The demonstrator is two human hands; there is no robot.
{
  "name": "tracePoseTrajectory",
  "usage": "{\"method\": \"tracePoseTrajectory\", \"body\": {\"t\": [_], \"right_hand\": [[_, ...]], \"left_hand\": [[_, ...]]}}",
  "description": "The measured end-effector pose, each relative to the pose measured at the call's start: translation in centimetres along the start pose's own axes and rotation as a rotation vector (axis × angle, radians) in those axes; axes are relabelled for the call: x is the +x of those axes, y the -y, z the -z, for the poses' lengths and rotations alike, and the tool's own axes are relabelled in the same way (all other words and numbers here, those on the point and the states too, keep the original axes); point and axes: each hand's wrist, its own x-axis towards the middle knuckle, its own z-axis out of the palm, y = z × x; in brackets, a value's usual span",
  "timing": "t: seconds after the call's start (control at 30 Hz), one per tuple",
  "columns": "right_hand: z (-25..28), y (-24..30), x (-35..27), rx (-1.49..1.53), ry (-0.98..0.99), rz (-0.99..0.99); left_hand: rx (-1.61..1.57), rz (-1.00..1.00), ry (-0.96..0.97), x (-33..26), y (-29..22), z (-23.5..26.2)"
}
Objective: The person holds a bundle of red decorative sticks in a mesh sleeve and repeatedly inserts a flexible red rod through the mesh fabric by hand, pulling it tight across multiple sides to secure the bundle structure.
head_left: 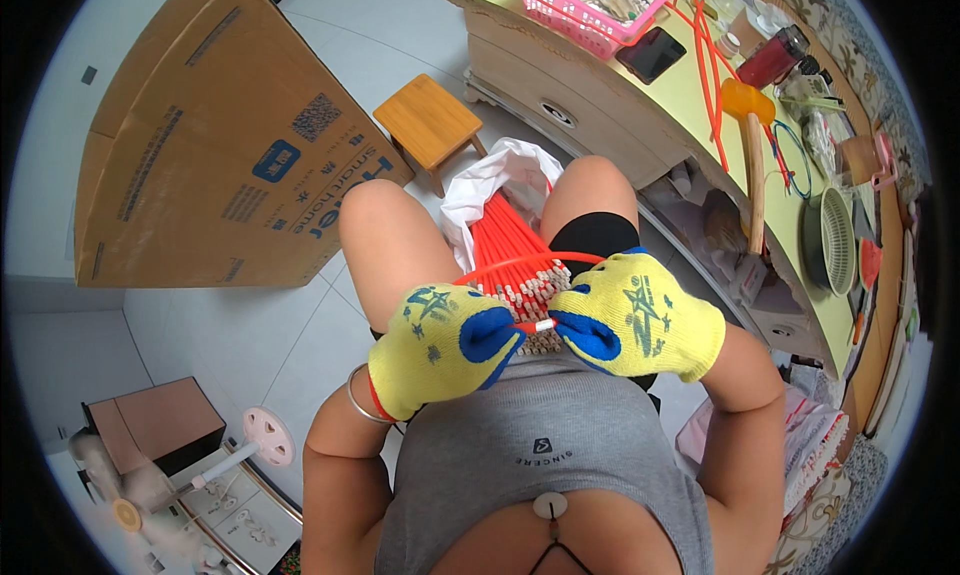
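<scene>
Between my gloved hands is a thin red tube, bent into a loop (530, 259) that arches from one glove to the other. At the loop's near side a small white connector (543, 326) shows between my fingertips. My left hand (432, 340), in a yellow glove with blue fingertips, is closed in a pinch on the red tube. My right hand (645, 315), gloved alike, pinches it at the connector's other side. Just beyond my hands, between my knees, a bundle of red tubes (503, 237) with whitish ends leans in a white bag (465, 197).
A wooden stool (428, 120) stands past the bag, beside a large cardboard box (215, 165). On the right, a green-topped table (690, 125) bears a pink basket (600, 33), a phone (652, 55), a mallet (754, 165) and a green colander (838, 243). A fan (130, 485) is lower left.
</scene>
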Motion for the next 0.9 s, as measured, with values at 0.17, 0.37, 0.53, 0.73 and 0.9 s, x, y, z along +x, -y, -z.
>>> {"method": "tracePoseTrajectory", "body": {"t": [0.17,0.37,0.53,0.73,0.9], "right_hand": [[-3.9,-3.0,-3.0,-0.111,0.245,0.033],[-5.5,-4.4,-3.2,-0.068,0.344,0.052],[-1.1,-3.3,1.3,0.094,0.282,0.021],[0.7,-8.1,0.0,0.978,-0.664,-0.349],[-4.8,-12.3,-1.9,0.113,-0.272,-0.297]], "left_hand": [[0.025,-0.055,0.069,0.2,0.1,-0.2],[0.120,-0.076,0.127,-0.5,0.8,-1.4],[0.121,-0.167,-0.034,-0.9,3.1,-2.2],[-0.443,0.170,0.040,1.2,3.1,1.6],[-0.988,0.688,-0.253,0.8,0.6,4.7]]}}
